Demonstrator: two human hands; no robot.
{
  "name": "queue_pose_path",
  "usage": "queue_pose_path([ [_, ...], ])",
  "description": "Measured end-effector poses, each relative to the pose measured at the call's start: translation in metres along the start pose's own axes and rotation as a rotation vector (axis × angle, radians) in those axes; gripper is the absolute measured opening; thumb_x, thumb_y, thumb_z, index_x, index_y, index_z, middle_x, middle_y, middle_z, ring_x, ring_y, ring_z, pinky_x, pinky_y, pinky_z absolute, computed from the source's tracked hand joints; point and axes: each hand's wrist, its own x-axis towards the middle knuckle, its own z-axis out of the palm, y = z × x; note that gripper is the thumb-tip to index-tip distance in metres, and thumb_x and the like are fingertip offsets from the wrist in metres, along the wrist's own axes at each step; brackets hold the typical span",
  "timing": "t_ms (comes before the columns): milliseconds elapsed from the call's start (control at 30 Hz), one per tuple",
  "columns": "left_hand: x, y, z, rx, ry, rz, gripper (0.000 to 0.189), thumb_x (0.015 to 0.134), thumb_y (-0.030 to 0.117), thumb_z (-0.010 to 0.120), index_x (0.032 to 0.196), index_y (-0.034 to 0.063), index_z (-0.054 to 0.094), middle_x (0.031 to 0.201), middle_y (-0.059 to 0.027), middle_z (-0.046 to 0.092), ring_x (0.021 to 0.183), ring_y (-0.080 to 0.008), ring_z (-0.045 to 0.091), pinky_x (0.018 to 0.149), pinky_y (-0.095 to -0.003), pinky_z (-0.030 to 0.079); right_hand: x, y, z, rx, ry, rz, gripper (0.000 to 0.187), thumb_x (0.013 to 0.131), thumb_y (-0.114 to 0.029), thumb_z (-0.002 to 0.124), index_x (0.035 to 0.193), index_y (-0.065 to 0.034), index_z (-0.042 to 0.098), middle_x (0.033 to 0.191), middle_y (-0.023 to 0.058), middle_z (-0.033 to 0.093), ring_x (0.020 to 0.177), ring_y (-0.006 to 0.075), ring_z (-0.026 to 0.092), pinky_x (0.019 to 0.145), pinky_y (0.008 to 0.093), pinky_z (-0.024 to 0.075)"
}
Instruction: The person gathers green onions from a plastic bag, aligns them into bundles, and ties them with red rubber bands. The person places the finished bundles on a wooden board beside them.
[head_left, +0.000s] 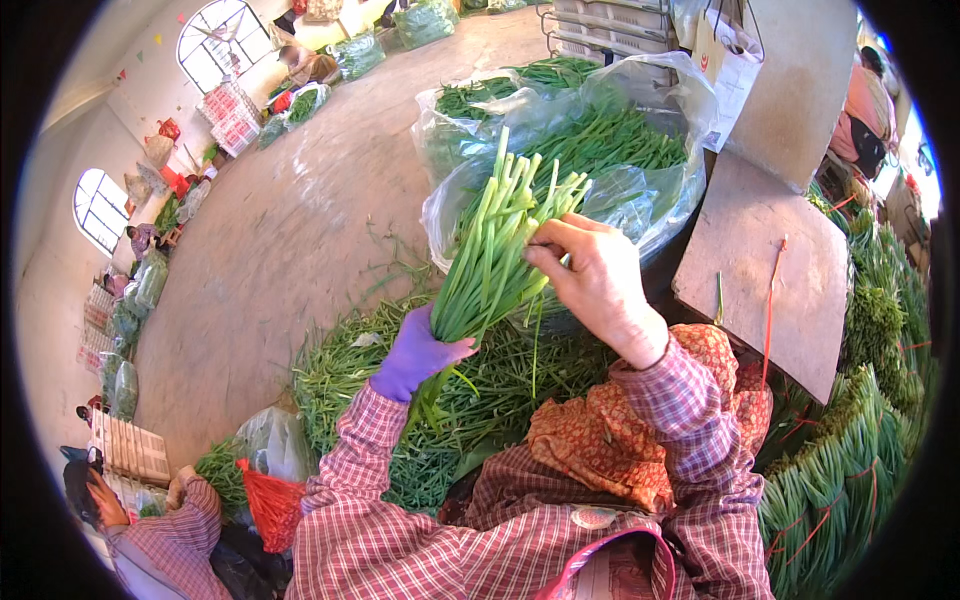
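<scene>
My left hand (417, 352), in a purple glove, grips a thick bunch of garlic chives (487, 259) around its lower, leafy part. The bunch leans up and to the right, with its pale stalk ends uppermost. Bare, my right hand (600, 281) pinches stalks at the bunch's right side between thumb and forefinger. A few leaves hang loose below. Directly under both hands spreads a heap of loose green leaves (502, 375). Beyond the bunch, an open clear plastic bag (637, 214) holds more chives (600, 142).
A board (772, 277) at right carries a red tie (775, 300) and one short stalk (719, 298). Tied chive bundles (840, 480) stand at lower right. A red net bag (271, 502) and another person (169, 529) are at lower left. Stacked crates (611, 30) stand at the back.
</scene>
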Motion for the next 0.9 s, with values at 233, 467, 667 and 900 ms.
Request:
queue_pose_path([
  [233,0.012,-0.022,-0.019,0.404,0.266,0.314,0.071,0.073,0.008,0.079,0.139,0.0030,0.052,0.109,-0.0102,0.074,0.094,-0.0175,0.070,0.085,-0.0321,0.054,0.004,0.005,-0.066,0.766,-0.136,0.363,0.023,0.098,-0.022,0.059,0.105,-0.0033,0.070,0.077,-0.0070,0.062,0.060,0.0027,0.044,0.055,0.0203,0.0357],
  [467,0.013,0.007,0.006,0.769,0.347,0.257,0.069,0.071,0.014,0.081,0.134,0.0014,0.055,0.104,-0.0145,0.073,0.095,-0.0230,0.072,0.084,-0.0340,0.054,-0.001,-0.014,0.002,-0.121,0.009,0.062,0.046,0.078,-0.030,0.080,0.112,-0.0055,0.060,0.083,0.0067,0.070,0.077,0.0284,0.070,0.066,0.0384,0.0533],
  [667,0.013,0.006,0.005,1.039,0.463,0.293,0.066,0.071,0.017,0.079,0.134,0.0117,0.057,0.096,-0.0170,0.071,0.087,-0.0360,0.070,0.075,-0.0419,0.055,-0.006,-0.002,0.017,-0.081,0.094,0.112,0.018,0.081,-0.017,0.071,0.097,-0.0105,0.064,0.075,0.0056,0.067,0.066,0.0273,0.068,0.057,0.0377,0.0518],
  [900,0.016,0.006,-0.008,1.214,0.536,0.407,0.078,0.068,0.019,0.080,0.140,0.0258,0.053,0.088,-0.0124,0.068,0.076,-0.0349,0.068,0.065,-0.0434,0.053,-0.005,0.025,-0.006,-0.166,0.315,0.017,0.008,0.082,-0.010,0.067,0.091,-0.0093,0.067,0.070,0.0097,0.066,0.060,0.0268,0.066,0.054,0.0358,0.0509],
])
